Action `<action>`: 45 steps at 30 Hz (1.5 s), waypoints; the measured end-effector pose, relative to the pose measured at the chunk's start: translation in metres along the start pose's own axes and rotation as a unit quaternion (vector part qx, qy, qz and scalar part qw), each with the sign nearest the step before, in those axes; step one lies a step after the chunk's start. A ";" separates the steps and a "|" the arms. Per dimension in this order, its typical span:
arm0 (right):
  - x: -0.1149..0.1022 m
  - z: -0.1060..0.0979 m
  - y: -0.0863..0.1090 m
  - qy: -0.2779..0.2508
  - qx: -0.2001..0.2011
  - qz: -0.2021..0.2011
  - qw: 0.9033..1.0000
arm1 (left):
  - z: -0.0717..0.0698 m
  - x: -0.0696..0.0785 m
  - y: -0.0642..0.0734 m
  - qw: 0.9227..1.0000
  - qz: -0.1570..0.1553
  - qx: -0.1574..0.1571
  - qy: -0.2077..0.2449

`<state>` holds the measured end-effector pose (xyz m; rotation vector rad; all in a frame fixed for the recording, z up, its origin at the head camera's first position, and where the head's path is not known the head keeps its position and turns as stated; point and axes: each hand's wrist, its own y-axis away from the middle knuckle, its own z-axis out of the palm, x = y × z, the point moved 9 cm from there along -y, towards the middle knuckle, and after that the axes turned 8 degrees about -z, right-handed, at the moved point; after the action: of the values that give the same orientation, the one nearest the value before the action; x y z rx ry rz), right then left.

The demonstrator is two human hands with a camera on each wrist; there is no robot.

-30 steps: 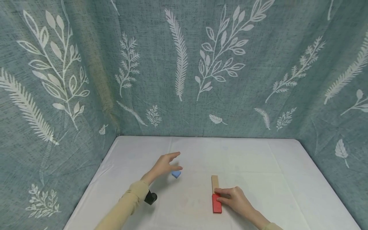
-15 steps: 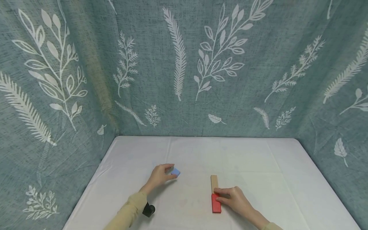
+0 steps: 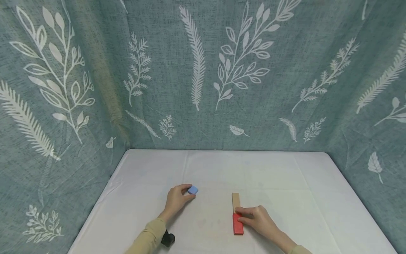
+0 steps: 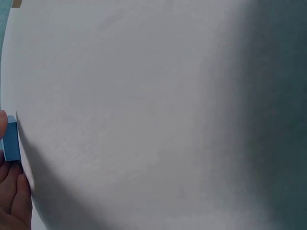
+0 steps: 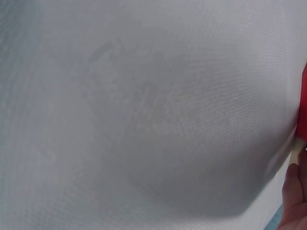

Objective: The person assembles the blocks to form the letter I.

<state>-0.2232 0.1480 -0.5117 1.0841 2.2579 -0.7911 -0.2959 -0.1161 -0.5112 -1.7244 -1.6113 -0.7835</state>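
Observation:
My left hand (image 3: 176,200) has thumb and index finger at two sides of a small blue block (image 3: 193,189), pinching it left of the table's middle. The left wrist view shows the blue block (image 4: 11,139) between thumb and fingers at its left edge. My right hand (image 3: 261,221) holds a flat red block (image 3: 238,224), its index fingertip right where the red meets a natural wood block (image 3: 235,201). These two blocks lie end to end in a line pointing away from me. Part of the red block (image 5: 302,108) shows at the right edge of the right wrist view.
A white cloth (image 3: 269,173) covers the table. Green-blue curtains (image 3: 209,70) with white leaf prints stand behind it and at both sides. A black wrist camera (image 3: 168,239) sits under the left sleeve (image 3: 147,236).
My left hand has come down from above and beyond the blue block and taken it between thumb and finger. The right hand and the red and wood blocks have stayed put.

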 end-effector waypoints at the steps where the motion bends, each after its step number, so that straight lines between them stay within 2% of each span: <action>1: 0.000 0.000 0.000 0.001 0.001 -0.001 1.000 | 0.000 0.000 0.000 1.000 0.002 0.005 -0.002; 8: -0.001 -0.002 0.000 0.004 0.008 -0.004 1.000 | -0.002 0.001 0.001 1.000 0.008 0.021 -0.003; 17: 0.000 0.000 0.000 0.010 0.003 0.004 1.000 | -0.003 -0.001 0.001 0.999 -0.009 0.035 -0.010; 19: 0.000 0.001 0.000 0.004 0.000 0.006 1.000 | -0.003 0.000 0.001 0.999 -0.004 0.039 -0.010; 26: 0.000 0.002 0.000 0.005 -0.004 0.002 1.000 | -0.001 0.002 0.001 0.999 0.001 0.030 0.015; 31: 0.000 0.002 0.000 0.001 -0.004 -0.001 1.000 | -0.002 0.009 -0.004 0.999 0.006 0.023 0.025; 39: 0.000 0.001 0.001 0.002 -0.006 0.004 1.000 | -0.007 0.029 -0.015 0.999 0.013 0.008 0.051; 45: 0.000 0.001 0.000 0.001 -0.007 0.004 1.000 | -0.011 0.041 -0.021 0.998 0.000 -0.002 0.061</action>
<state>-0.2229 0.1475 -0.5125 1.0882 2.2554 -0.7698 -0.3139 -0.0983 -0.4707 -1.6475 -1.5293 -0.8757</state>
